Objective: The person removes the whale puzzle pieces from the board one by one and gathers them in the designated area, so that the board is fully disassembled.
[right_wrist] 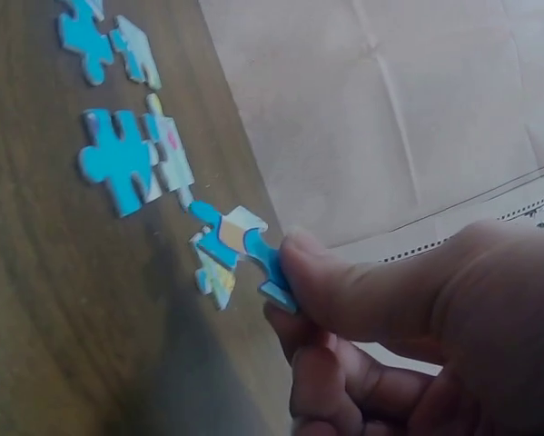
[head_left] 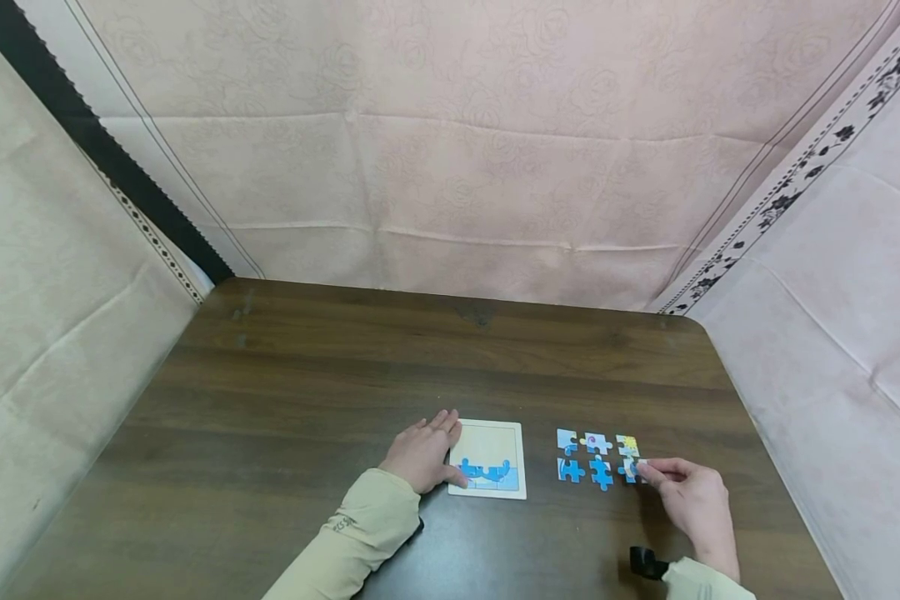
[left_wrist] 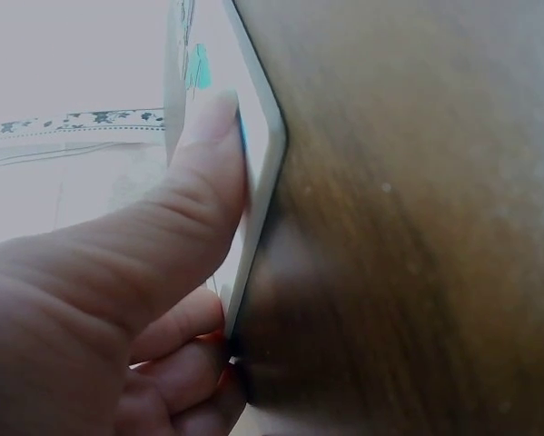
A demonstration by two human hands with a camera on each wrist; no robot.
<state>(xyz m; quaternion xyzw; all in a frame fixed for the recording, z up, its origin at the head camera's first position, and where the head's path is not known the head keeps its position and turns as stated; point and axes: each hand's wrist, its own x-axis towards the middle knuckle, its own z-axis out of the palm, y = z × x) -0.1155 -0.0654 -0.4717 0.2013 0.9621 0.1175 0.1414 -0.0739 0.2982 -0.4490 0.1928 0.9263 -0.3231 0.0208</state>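
Note:
My left hand point(head_left: 420, 457) lies along the left side of a square puzzle board point(head_left: 487, 446), its fingers stretched forward. Its thumb point(left_wrist: 212, 136) presses on the board's near left corner. Blue pieces point(head_left: 495, 475) fill the lower part of the board; the upper part is bare cream. My right hand point(head_left: 693, 500) pinches a blue puzzle piece point(right_wrist: 267, 263) between thumb and index finger. That piece is raised at the right end of the loose pieces, overlapping a yellow-and-white one point(right_wrist: 222, 277) in the right wrist view.
Several other loose pieces point(head_left: 601, 473) lie in two rows to the right of the board, on a dark wooden table point(head_left: 307, 367). Pale patterned cloth point(head_left: 457, 183) hangs behind the table and at both sides.

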